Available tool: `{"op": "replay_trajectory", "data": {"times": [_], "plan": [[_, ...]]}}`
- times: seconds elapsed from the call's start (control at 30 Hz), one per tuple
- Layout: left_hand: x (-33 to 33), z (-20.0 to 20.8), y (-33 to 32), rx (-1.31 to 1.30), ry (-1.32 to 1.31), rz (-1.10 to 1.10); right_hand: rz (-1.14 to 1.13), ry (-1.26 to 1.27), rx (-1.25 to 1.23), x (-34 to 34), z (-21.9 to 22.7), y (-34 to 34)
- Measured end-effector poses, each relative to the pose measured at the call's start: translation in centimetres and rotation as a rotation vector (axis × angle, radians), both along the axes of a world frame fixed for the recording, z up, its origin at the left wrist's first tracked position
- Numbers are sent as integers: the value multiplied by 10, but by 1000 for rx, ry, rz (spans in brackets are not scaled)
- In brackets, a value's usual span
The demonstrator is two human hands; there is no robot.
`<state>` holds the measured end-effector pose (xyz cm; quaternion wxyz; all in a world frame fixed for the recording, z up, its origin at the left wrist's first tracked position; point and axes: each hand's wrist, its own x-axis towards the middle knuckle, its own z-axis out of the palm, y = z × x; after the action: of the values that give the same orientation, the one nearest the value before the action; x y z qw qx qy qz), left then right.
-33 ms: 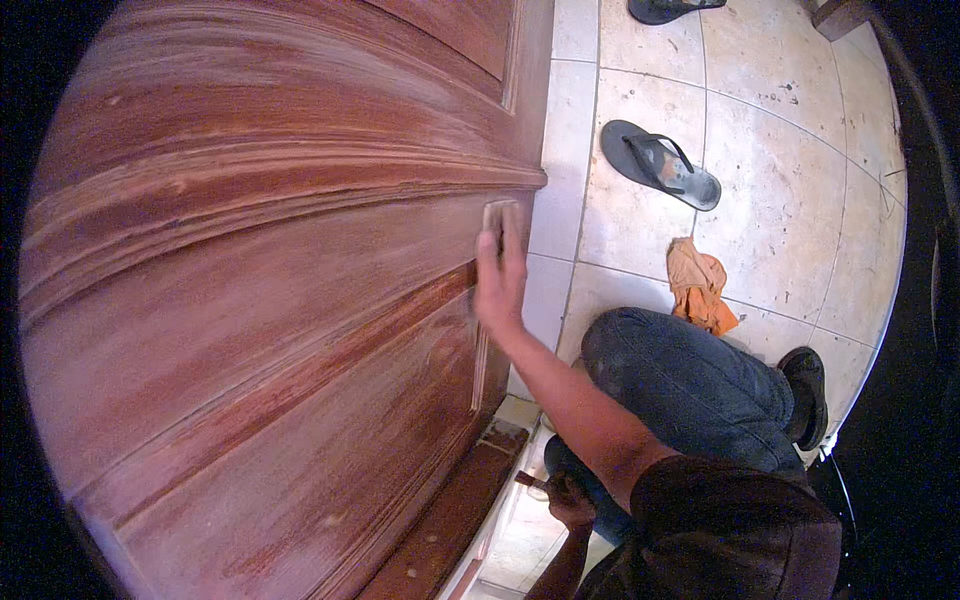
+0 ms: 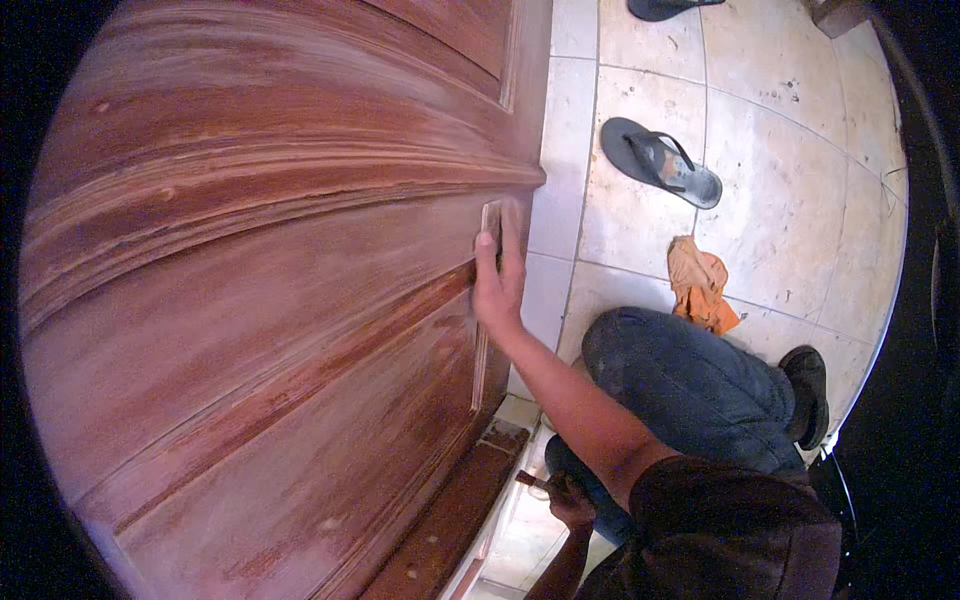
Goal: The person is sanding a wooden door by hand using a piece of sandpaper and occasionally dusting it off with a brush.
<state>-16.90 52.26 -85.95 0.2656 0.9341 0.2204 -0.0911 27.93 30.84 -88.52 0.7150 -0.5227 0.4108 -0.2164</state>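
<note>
My right hand [image 2: 500, 285] reaches out to the brown wooden door [image 2: 270, 280], fingers closed round a small flat sanding block [image 2: 490, 217]. The block has a pale edge and rests against the flat band below the raised moulding, near the door's edge. Whitish, scuffed streaks run over the reddish-brown wood. Lower down, beside my knee, my left hand [image 2: 570, 503] grips a small paintbrush [image 2: 532, 481]. Its dark reddish bristles point toward the door, and the fingers cover most of the handle.
A crumpled orange cloth [image 2: 700, 285] lies on the tiled floor [image 2: 770, 200] by my bent knee [image 2: 650, 360]. Beyond it is a black flip-flop [image 2: 660, 163], with another dark sandal [image 2: 672, 8] farther off. A brown wooden strip [image 2: 450, 510] runs along the door's side.
My right hand and the sanding block have shifted very slightly along the door. My left hand and the paintbrush are in the same place.
</note>
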Motion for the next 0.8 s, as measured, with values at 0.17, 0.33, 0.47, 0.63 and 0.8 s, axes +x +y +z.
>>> {"op": "replay_trajectory", "data": {"times": [0.17,0.33,0.47,0.63,0.8], "plan": [[1,-4,-6,110,118,-24,-62,4,189,13,-57,-15],[-5,-5,10,51,-4,-186,11,3,218,-3,-46,-22],[5,-7,-1,-2,26,-47,28,-64,-187,-7,-6,-8],[7,2,-6,-7,-17,-96,-38,-22,-63,2,-17,-18],[-4,-4,-1,-62,-27,-51,52,6,22,-10,-50,-23]]}}
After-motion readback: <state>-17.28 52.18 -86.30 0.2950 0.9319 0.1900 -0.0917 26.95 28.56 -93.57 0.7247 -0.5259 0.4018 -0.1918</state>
